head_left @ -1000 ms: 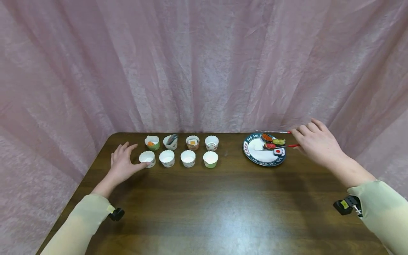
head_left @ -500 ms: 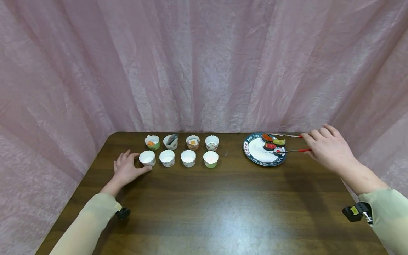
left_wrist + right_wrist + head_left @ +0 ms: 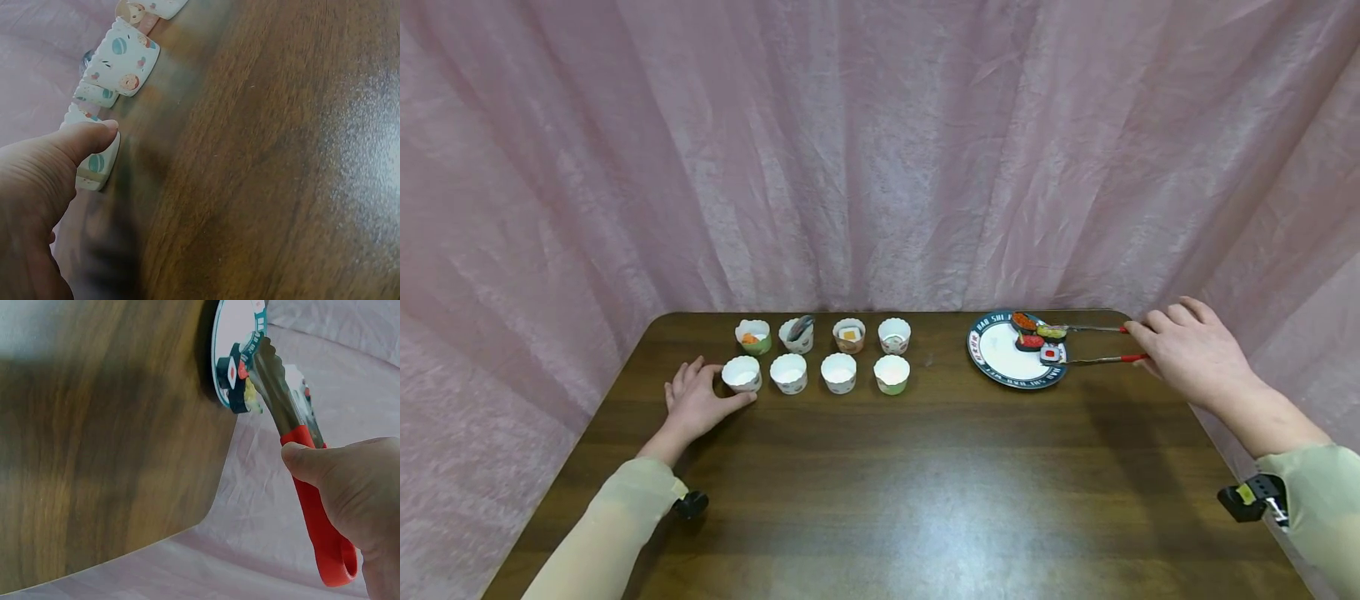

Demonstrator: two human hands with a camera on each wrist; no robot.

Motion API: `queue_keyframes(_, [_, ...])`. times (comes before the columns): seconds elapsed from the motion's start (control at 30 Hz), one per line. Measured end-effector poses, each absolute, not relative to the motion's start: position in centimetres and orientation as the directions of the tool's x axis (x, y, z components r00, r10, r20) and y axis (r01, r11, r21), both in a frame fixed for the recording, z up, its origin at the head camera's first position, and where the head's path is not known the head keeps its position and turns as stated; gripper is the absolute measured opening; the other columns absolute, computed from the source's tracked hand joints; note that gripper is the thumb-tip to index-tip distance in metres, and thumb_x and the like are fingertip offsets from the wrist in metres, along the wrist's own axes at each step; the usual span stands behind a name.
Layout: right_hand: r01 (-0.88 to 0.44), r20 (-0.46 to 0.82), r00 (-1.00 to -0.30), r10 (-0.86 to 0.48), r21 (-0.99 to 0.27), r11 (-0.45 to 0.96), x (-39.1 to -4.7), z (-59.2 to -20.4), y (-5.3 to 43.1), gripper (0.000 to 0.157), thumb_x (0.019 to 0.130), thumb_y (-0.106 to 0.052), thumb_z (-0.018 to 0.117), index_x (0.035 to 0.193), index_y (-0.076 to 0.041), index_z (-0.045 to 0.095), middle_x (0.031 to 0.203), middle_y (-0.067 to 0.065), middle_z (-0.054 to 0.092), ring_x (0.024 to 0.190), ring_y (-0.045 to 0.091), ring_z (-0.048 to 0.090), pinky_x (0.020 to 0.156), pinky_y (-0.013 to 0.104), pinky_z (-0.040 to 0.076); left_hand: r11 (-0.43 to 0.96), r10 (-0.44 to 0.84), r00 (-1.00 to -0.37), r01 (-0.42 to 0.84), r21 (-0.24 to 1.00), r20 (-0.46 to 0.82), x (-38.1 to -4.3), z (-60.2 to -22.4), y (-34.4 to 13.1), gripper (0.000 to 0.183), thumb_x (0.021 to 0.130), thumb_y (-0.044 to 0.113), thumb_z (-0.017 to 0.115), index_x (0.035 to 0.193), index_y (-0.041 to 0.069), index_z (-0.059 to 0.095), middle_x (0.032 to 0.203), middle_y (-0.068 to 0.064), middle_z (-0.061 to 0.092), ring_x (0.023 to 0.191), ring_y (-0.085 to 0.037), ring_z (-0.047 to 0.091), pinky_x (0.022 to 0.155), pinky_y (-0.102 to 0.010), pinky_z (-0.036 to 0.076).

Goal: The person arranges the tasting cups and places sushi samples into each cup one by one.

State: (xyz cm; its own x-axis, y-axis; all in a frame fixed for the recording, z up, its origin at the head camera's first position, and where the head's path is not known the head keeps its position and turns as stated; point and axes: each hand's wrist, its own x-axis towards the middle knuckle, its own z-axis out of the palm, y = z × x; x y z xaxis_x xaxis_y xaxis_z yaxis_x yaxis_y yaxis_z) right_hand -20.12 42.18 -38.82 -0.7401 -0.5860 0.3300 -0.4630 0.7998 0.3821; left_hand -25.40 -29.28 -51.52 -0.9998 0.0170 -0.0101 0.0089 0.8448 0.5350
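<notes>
My left hand (image 3: 695,403) holds the front-left paper cup (image 3: 745,386) where it stands on the table. In the left wrist view the thumb lies across the wall of this cup (image 3: 96,165); the other fingers are mostly hidden. At the right, my right hand (image 3: 1189,352) grips tongs (image 3: 307,487) by their red handles, the metal arms spread apart. Their tips reach over the right side of a white plate (image 3: 1002,354) with a dark green lettered rim. There they overlap a yellow-green-topped sushi piece (image 3: 1052,333) and a white one with a red centre (image 3: 1049,354).
Red-topped (image 3: 1028,342) and orange-topped (image 3: 1023,322) sushi pieces share the plate. Paper cups stand in two rows; in the back row a green cup (image 3: 760,345) holds something orange, and another holds a dark striped piece (image 3: 801,327). A pink curtain (image 3: 865,167) hangs behind the table.
My left hand has moved slightly right and closed about the front-left cup. The right hand has drawn the tongs to the right, from mid-plate to the plate's right side.
</notes>
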Motion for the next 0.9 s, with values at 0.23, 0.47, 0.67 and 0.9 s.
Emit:
queue_keyframes(0.23, [-0.449,0.298,-0.766,-0.570,0.387,0.805,-20.2,-39.1,42.9,0.046,0.064,-0.020,0.094,0.102,-0.004,0.073,0.085,0.012,0.063,0.089,0.043,0.060,0.095,0.068,0.039,0.846,0.018,-1.000,0.013,0.533,-0.005,-25.4,-51.6,-29.3,0.091,0.082,0.057,0.081,0.139,-0.006,0.048,0.159,-0.038,0.017,0.147,-0.060,0.001,0.108,-0.079,-0.007])
queue_keyframes(0.47, [-0.436,0.247,-0.803,-0.543,0.379,0.816,-20.5,-39.0,42.8,0.037,0.069,-0.020,0.093,0.096,-0.006,0.073,0.082,0.010,0.062,0.089,0.041,0.061,0.096,0.067,0.039,0.843,0.017,-1.000,0.016,0.538,0.003,-25.4,-51.7,-29.4,0.087,0.083,0.055,0.081,0.137,-0.005,0.050,0.159,-0.038,0.017,0.147,-0.060,0.001,0.108,-0.079,-0.008])
queue_keyframes(0.67, [-0.418,0.179,-0.842,-0.509,0.379,0.825,-20.9,-38.8,42.3,0.035,0.072,-0.023,0.091,0.097,-0.008,0.073,0.086,0.009,0.063,0.094,0.040,0.060,0.098,0.066,0.038,0.841,0.016,-1.000,0.018,0.541,0.008,-25.4,-51.9,-29.3,0.087,0.083,0.057,0.079,0.137,-0.004,0.051,0.159,-0.037,0.018,0.147,-0.059,0.001,0.108,-0.079,-0.007])
queue_keyframes(0.9, [-0.421,0.145,-0.853,-0.501,0.376,0.826,-21.5,-38.7,41.6,0.036,0.072,-0.028,0.091,0.097,-0.007,0.074,0.084,0.008,0.062,0.090,0.038,0.060,0.097,0.066,0.038,0.838,0.017,-1.000,0.019,0.545,0.010,-25.6,-52.0,-29.3,0.088,0.084,0.058,0.078,0.139,-0.004,0.049,0.160,-0.037,0.017,0.147,-0.058,0.000,0.108,-0.079,-0.008])
